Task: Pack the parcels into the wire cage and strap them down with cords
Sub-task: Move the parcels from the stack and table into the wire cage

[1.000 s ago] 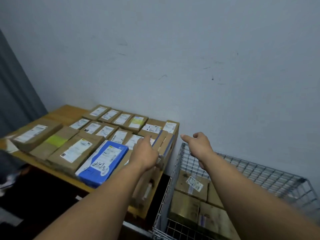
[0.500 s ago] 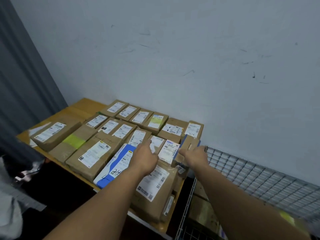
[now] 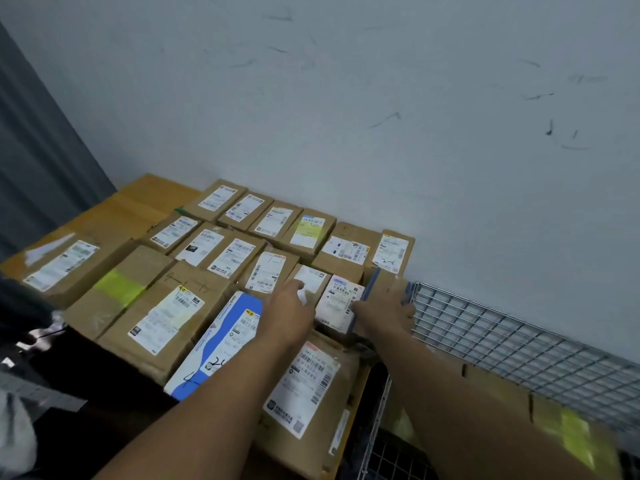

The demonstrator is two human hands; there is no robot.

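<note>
Both arms outstretched, left hand (image 3: 289,311) flat, right hand (image 3: 382,311) curled

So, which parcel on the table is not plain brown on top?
The blue-and-white parcel at the table's front edge, partly under the left forearm. All the other parcels are brown cardboard with white labels.

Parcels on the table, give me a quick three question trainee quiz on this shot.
1. True or false: the right hand is on a parcel at the table end nearest the wire cage.
2. The blue parcel lies: A) inside the cage B) on the table by the left arm C) on the floor.
3. Fill in: the tape across one left-side parcel is ____.

Key: 1 true; 2 B; 3 yellow-green.
</note>
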